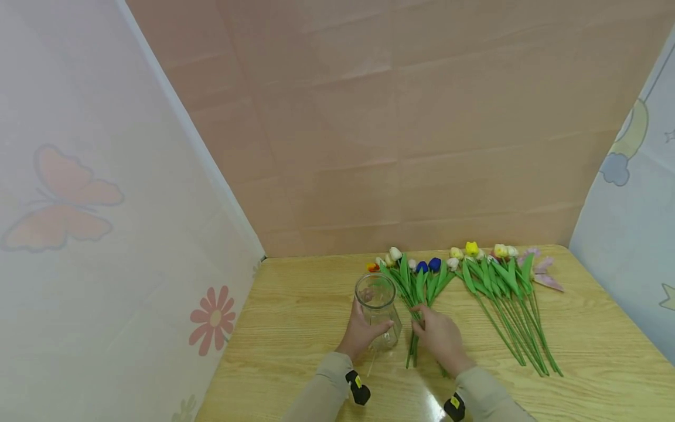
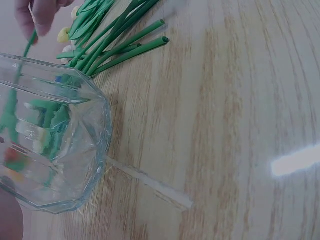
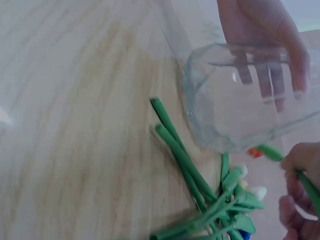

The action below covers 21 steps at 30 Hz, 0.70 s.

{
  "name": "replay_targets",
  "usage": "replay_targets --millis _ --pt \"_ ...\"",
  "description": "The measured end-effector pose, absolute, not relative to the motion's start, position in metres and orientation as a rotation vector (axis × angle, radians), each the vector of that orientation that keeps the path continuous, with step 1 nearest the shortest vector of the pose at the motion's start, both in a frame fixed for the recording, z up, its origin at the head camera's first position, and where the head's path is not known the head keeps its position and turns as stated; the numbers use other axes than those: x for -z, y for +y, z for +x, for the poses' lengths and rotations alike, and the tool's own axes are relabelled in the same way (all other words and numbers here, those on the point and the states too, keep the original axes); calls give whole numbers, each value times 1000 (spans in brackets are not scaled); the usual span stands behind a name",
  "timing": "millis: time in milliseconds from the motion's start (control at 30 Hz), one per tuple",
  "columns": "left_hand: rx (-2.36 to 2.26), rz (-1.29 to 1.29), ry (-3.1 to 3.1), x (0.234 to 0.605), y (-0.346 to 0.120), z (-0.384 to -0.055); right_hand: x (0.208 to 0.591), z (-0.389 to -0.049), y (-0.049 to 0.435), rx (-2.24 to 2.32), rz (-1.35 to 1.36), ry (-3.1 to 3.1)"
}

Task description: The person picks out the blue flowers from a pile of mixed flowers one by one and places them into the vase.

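Observation:
My left hand (image 1: pixel 361 333) grips the side of a clear glass vase (image 1: pixel 389 335), which stands upright on the table with its wide mouth up. Seen from the right wrist, the fingers wrap around the far side of the glass (image 3: pixel 215 105). Right of the vase, my right hand (image 1: pixel 440 339) pinches the green stem (image 2: pixel 30 44) of an artificial tulip. An orange-red bloom (image 3: pixel 255 152) shows in line with that stem. Beside and under the right hand lies a bunch of tulips (image 1: pixel 420 287) with white and blue blooms.
A second bunch of tulips (image 1: pixel 498 281), yellow and white, lies farther right with stems toward me. A pinkish-purple flower or bow (image 1: pixel 543 272) is beside it. A thin clear strip (image 2: pixel 155 186) lies by the vase base. A plain backdrop (image 1: pixel 337 146) rises behind the wooden table (image 1: pixel 295 305).

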<state>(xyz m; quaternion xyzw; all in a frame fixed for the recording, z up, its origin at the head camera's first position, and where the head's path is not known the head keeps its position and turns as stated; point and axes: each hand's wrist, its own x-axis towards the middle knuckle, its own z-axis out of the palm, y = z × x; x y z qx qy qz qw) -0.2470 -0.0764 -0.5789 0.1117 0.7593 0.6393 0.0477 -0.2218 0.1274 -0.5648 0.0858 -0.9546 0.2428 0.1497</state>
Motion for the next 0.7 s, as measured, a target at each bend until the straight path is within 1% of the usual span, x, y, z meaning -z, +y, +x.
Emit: replay_targets --millis 167,400,500,700 --pt "-1956 367 2327 580 -77 -248 565 -227 139 -743 242 -2659" --pt "-1949 339 2303 579 -78 -246 561 -229 160 -756 212 -2535" --pt "-1950 342 2302 578 -78 -246 559 -230 173 -705 158 -2504" --pt "-1945 345 2301 578 -78 -246 559 -234 201 -783 13 -2529"
